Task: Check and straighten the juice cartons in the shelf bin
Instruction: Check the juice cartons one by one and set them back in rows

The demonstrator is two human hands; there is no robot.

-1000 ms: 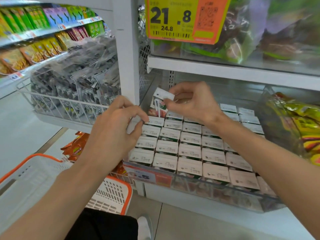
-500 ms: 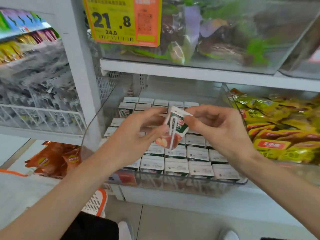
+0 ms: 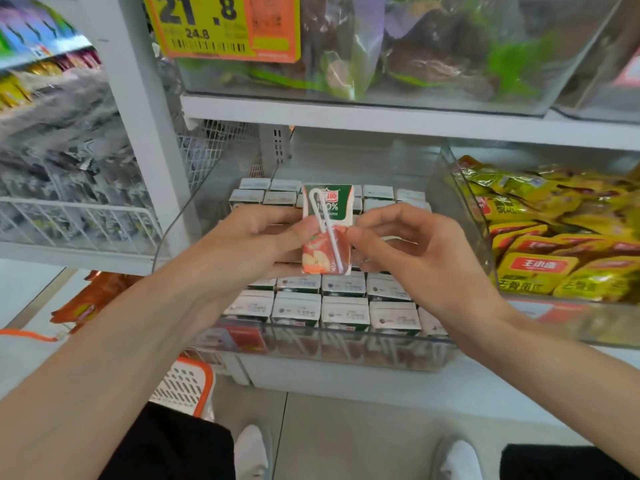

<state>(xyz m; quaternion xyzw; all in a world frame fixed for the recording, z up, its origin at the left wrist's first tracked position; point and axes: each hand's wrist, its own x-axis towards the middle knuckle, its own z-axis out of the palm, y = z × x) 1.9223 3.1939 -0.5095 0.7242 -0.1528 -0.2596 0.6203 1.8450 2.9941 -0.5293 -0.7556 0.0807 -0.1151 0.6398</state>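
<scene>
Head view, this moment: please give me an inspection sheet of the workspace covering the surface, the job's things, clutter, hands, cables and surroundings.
Surface: white shelf carrying a clear bin.
Job's things: one juice carton held upright above the bin, straw side toward the camera; other cartons stand in rows inside.
Clutter: nothing seen.
Hands: left hand holds the carton's left side, thumb on its front; right hand pinches its right edge.
Cables: nothing seen.
Surroundings: yellow snack packs in the next bin to the right, price tag above, orange-rimmed basket on the floor.
</scene>
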